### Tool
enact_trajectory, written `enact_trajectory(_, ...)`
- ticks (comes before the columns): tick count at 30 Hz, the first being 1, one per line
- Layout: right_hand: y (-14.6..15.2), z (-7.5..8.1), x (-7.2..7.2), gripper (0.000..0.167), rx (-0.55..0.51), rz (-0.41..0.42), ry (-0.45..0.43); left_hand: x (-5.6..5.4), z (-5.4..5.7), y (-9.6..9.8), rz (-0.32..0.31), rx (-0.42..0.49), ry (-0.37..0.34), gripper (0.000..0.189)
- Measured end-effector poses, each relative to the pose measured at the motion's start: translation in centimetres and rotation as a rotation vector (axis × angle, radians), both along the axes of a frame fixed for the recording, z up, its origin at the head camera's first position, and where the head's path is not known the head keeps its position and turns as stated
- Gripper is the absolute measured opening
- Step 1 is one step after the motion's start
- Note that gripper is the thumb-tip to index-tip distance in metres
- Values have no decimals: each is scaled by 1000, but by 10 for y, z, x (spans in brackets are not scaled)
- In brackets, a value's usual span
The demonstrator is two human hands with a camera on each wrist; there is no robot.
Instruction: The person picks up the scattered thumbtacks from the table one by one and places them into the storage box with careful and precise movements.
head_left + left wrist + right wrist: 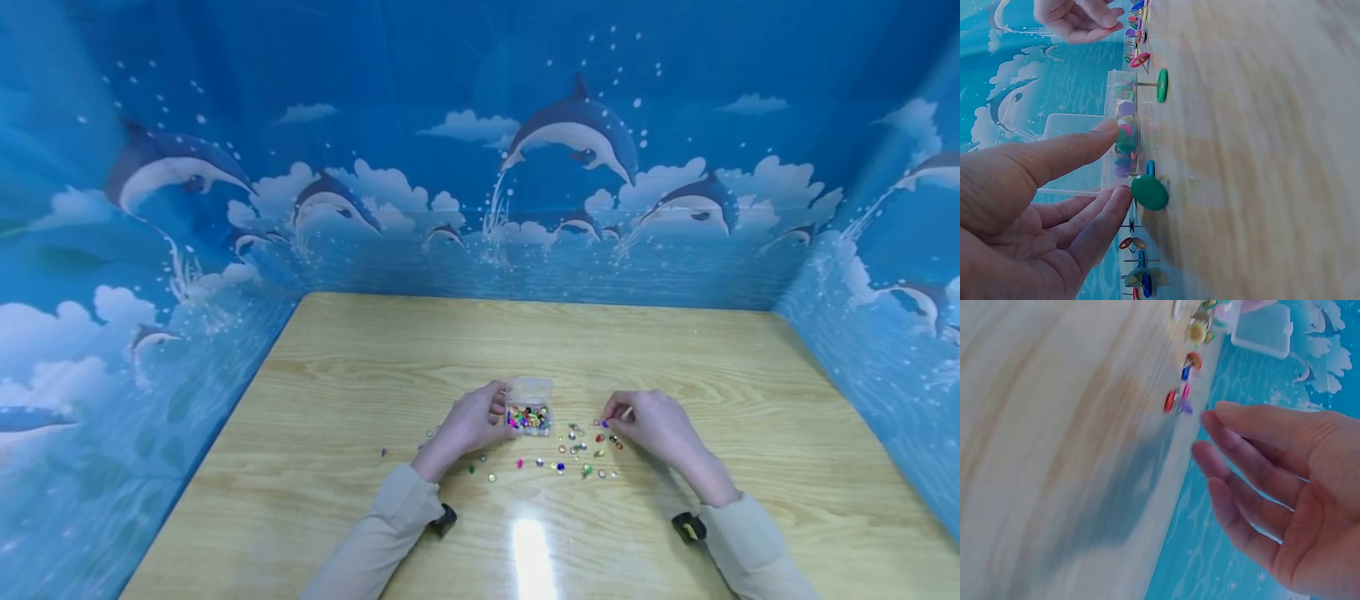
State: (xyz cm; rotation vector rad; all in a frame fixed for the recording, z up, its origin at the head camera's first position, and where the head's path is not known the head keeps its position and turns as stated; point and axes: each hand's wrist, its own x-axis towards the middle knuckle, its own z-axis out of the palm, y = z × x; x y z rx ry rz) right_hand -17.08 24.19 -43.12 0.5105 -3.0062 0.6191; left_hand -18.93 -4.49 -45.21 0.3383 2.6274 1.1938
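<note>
A small clear plastic box (528, 421) with its lid (531, 389) raised holds many colourful thumbtacks. My left hand (471, 421) steadies the box at its left end, the thumb at its front and the fingers beside it. To the right of the box, my right hand (654, 421) hovers low with thumb and index finger close together. Its fingertips are beside a blue thumbtack (605, 424). In the right wrist view, no tack is visible between those fingertips; a red thumbtack (1171, 400) and a purple one (1185, 407) lie near them.
Loose thumbtacks lie on the wooden table (360, 358) in front of the box and to its right, among them a pink one (520, 463) and a green one (587, 470). A purple tack (384, 452) lies far left. A dolphin-print curtain (480, 167) surrounds the table's back and sides.
</note>
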Motion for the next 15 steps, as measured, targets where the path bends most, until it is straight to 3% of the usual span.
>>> enact_trajectory(15,-62,6,-8,12,-99,52,96,0,0,0,-2,9,-4,73)
